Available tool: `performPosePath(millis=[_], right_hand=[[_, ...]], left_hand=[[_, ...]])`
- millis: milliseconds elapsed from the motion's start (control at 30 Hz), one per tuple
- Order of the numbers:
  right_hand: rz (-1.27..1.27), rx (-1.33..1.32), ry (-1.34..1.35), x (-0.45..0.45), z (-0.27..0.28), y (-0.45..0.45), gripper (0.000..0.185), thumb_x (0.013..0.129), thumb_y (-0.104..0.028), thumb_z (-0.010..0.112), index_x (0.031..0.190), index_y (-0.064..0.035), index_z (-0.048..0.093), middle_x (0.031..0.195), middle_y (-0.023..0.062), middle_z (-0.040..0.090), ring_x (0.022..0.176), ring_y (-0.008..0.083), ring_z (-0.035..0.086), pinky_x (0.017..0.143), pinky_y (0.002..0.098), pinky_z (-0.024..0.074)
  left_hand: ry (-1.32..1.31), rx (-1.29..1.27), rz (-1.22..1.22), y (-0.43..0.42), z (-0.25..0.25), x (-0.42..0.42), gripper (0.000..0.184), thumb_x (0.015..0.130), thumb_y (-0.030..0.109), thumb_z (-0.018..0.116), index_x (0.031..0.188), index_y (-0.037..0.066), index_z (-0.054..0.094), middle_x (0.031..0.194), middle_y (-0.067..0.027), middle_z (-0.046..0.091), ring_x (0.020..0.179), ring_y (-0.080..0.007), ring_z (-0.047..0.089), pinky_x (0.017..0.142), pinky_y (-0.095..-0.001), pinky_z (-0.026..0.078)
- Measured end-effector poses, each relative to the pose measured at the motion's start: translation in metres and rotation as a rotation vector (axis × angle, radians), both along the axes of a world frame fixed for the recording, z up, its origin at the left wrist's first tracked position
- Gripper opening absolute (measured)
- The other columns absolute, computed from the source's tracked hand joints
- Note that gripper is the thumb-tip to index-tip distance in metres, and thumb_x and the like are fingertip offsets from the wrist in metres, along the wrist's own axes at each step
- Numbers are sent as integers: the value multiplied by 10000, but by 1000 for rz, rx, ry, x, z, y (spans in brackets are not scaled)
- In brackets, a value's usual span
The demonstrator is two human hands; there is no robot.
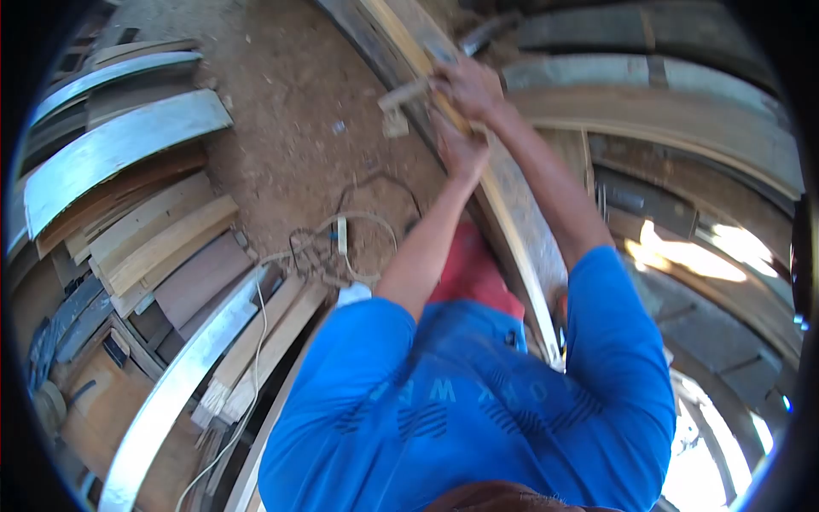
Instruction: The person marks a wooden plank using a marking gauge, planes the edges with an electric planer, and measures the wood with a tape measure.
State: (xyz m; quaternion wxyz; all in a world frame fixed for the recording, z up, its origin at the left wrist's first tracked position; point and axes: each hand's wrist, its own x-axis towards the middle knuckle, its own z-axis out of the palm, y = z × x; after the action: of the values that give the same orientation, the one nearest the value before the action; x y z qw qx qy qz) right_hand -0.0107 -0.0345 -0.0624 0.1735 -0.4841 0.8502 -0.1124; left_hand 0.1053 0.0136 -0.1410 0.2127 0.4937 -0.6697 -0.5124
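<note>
At the far left, stacked boards (162, 226) lie on and beside one another, some bare wood and some with a pale, bluish sheen. A long whitish board (171, 405) slants up from the bottom edge, with a thin white cable (247, 401) running just beside it. Next to these, the brown dirt floor (281, 94) is strewn with small scraps, and a white power strip (342, 235) lies on it among loops of cord.

Further right, near the top, a short wooden piece (404, 94) juts out leftward from the hands, with a small pale block (395, 125) just under its outer end. The left hand (463, 154) is at the long wooden strip (521, 247), its fingers curled; blur hides whether they close on it. The strip slopes from the top edge down to the person's right side, along a grey tabletop (519, 213). The person's blue shirt (461, 401) fills the lower middle, with red cloth (478, 273) beyond it. The right hand (471, 88) is higher up the strip, bent at the inner end of the short piece; I cannot tell how firmly it grips.

On the right, more long planks (657, 119) lie side by side, sunlight striking some lower surfaces.
</note>
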Motion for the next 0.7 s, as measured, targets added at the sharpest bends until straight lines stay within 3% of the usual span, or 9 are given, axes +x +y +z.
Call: performPosePath(millis=[133, 200, 300, 367, 467, 500, 600, 700], right_hand=[[70, -66, 50, 3, -1, -3, 233, 974, -416, 625, 1109, -230, 665, 1106, 121, 641, 1065, 352, 651, 840, 497, 526], [66, -83, 58, 3, 2, -2, 227, 967, -399, 642, 1095, -214, 670, 1108, 120, 641, 1051, 356, 655, 827, 503, 529], [76, 4, -28, 1, 3, -5, 301, 931, -391, 658, 1126, -163, 680, 1190, 162, 629, 1155, 335, 623, 873, 497, 510], [111, -13, -11, 0, 4, -5, 295, 938, -392, 645, 1116, -160, 682, 1146, 151, 642, 1101, 341, 639, 853, 499, 513], [119, -158, 42, 1, -4, -3, 276, 935, -379, 643, 1098, -160, 679, 1097, 141, 644, 1059, 353, 645, 840, 504, 512], [122, -224, 66, 1, -8, -2, 268, 931, -372, 646, 1092, -160, 677, 1084, 139, 642, 1052, 358, 644, 839, 505, 510], [74, -30, 18, -1, -9, -7, 313, 930, -417, 656, 1094, -151, 677, 1122, 142, 652, 1070, 337, 649, 846, 504, 512], [47, -93, 36, 7, -1, -3, 223, 959, -388, 654, 1083, -205, 683, 1098, 122, 640, 1050, 359, 654, 828, 501, 529]], left_hand=[[96, 108, -17, -6, 4, 5, 1123, 805, 211, 805, 1573, -117, 55, 1497, -341, 420, 1381, -438, 479, 1130, -441, 417], [72, 37, -31, -7, 3, 3, 1129, 817, 228, 808, 1571, -121, 45, 1490, -347, 423, 1369, -432, 494, 1119, -436, 428], [77, -13, -57, -6, -4, 7, 1157, 837, 234, 806, 1572, -117, -16, 1478, -349, 431, 1338, -413, 529, 1103, -437, 443], [42, -46, -76, -5, 2, 9, 1164, 846, 236, 801, 1570, -115, -41, 1465, -347, 448, 1316, -411, 548, 1095, -441, 449], [154, 155, -84, -11, 17, 10, 1102, 812, 205, 762, 1548, -170, 33, 1473, -404, 380, 1380, -484, 444, 1169, -461, 359], [159, 155, -88, -9, 15, 10, 1096, 811, 196, 755, 1551, -165, 32, 1482, -402, 372, 1385, -482, 439, 1172, -461, 356], [121, 168, -85, -11, 16, 13, 1084, 808, 172, 739, 1559, -149, 27, 1513, -392, 347, 1407, -475, 419, 1183, -459, 347], [95, 222, -75, -13, 25, 11, 1085, 791, 132, 736, 1578, -113, 30, 1565, -365, 301, 1455, -458, 364, 1205, -458, 323]])
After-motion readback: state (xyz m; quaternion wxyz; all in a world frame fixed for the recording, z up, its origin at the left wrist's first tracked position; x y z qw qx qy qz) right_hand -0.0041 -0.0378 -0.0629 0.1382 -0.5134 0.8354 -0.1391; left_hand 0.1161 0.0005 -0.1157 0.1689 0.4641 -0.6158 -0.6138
